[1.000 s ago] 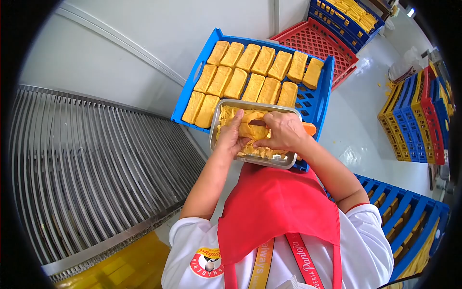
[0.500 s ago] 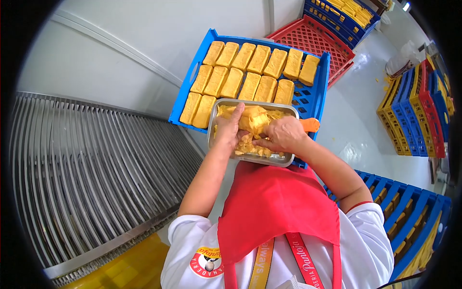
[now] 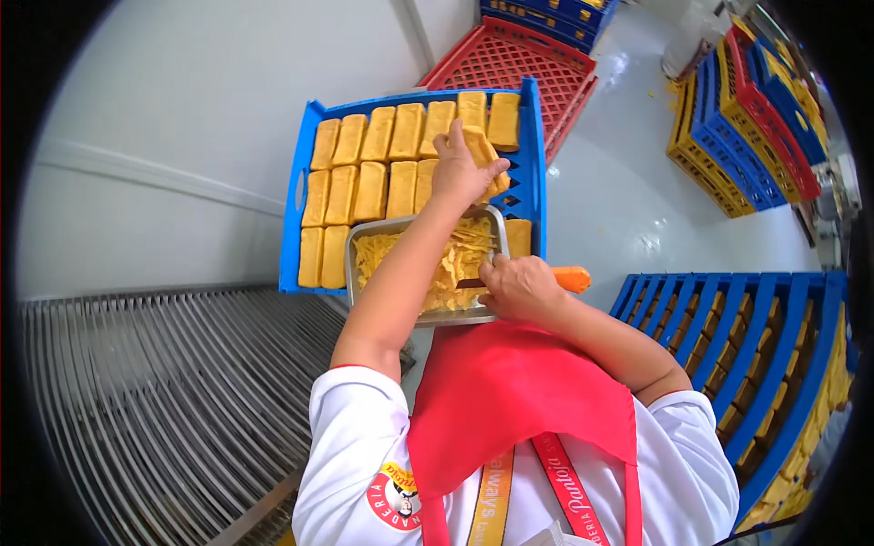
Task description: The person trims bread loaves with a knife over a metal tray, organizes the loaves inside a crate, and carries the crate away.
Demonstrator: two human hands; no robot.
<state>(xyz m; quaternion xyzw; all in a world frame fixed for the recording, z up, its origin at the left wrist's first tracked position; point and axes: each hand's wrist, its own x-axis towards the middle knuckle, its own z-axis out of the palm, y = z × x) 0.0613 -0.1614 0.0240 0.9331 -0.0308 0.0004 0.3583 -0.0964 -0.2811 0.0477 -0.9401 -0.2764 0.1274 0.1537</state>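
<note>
My left hand (image 3: pixel 464 170) is over the right part of a blue crate (image 3: pixel 540 182), its fingers around a yellow loaf (image 3: pixel 482 150). Rows of similar yellow loaves (image 3: pixel 371 191) lie in that crate. Closer to my body, a metal tray (image 3: pixel 496 238) of yellow trimmings (image 3: pixel 382 250) overlaps the crate's near side. My right hand (image 3: pixel 523 289) is closed on an orange-handled knife (image 3: pixel 571 278) at the tray's right edge, the dark blade pointing left over the trimmings.
A metal slatted rack (image 3: pixel 173 391) stands at the left. Behind the blue crate is a red crate (image 3: pixel 519 59). Stacked coloured crates (image 3: pixel 728 136) stand at the right, and a blue slatted crate (image 3: pixel 756 337) with yellow pieces is at the lower right.
My left hand has moved from the tray out over the blue crate with a loaf. My right hand has stayed by the tray with the knife. The view has shifted to the right.
</note>
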